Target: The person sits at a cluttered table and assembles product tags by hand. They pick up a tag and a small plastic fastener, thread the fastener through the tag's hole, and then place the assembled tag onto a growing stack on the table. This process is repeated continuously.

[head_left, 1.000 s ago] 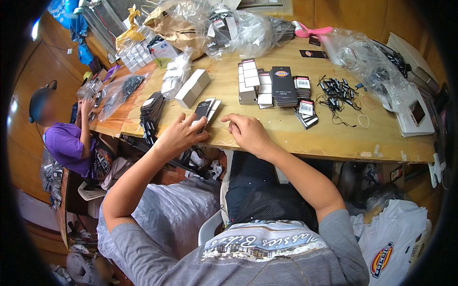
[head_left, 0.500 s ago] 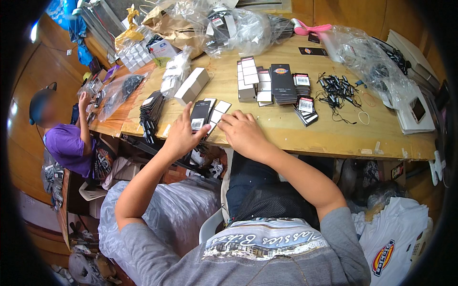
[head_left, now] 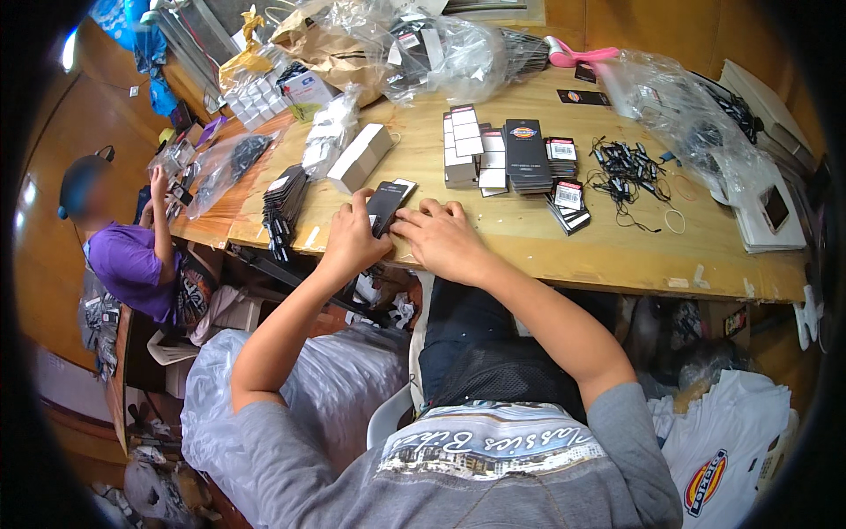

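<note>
At the table's front edge my left hand [head_left: 354, 240] is closed on black hang tags [head_left: 384, 204], its fingers along their left side. A white card edge shows beneath the black ones. My right hand [head_left: 442, 240] pinches their lower right side with bent fingers; its fingertips are partly hidden. Just beyond stands a long block of white cards [head_left: 361, 157]. Left of my left hand lies a fanned row of dark tags with black strings [head_left: 284, 204].
Right of my hands stand white card stacks [head_left: 460, 145], a stack of black tags [head_left: 527, 157] and smaller barcode tags [head_left: 561, 157]. Beyond them lie tangled black strings [head_left: 627, 169] and a phone [head_left: 775, 206]. Plastic bags [head_left: 458, 57] line the back. A person in purple [head_left: 132, 264] sits at left.
My hands have come together around the tags. The black tags now cover most of the white cards that lay beside them, and my left fingers have closed in.
</note>
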Motion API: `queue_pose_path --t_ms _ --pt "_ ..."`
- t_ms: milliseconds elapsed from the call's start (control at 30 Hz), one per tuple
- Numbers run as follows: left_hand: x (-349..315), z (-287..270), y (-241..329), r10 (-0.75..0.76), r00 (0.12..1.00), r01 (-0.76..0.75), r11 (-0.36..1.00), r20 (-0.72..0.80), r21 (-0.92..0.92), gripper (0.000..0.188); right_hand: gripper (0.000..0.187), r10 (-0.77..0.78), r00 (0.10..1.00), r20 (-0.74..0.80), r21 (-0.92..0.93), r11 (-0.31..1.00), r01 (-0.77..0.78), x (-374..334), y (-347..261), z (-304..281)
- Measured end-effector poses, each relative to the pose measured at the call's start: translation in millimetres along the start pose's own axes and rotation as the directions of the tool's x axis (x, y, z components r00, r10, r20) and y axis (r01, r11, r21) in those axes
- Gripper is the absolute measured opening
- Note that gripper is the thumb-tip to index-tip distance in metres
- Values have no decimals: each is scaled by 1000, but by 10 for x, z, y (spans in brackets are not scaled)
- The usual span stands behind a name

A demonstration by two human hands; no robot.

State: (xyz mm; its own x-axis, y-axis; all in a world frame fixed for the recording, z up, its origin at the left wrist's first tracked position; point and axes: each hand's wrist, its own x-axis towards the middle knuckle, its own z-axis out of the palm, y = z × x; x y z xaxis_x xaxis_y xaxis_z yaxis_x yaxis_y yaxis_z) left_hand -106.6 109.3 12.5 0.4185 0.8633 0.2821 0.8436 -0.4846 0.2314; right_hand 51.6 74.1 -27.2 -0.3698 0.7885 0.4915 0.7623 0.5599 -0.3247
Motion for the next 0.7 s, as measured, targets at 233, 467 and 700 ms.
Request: queue_pose_path --t_ms 233,467,700 --pt "-230 -174 -325 -119 993 118 992 24 46 55 30 0 1000 -11 -10 1000 0 -18 13 6" --pt "-231 -257 -720 -220 975 222 972 -35 72 42 29 4 1000 -9 -19 1000 -5 -9 -9 -7" --pt "-17 -171 -965 -197 976 214 949 -95 232 39 28 -6 1000 -17 13 1000 6 -11 1 6"
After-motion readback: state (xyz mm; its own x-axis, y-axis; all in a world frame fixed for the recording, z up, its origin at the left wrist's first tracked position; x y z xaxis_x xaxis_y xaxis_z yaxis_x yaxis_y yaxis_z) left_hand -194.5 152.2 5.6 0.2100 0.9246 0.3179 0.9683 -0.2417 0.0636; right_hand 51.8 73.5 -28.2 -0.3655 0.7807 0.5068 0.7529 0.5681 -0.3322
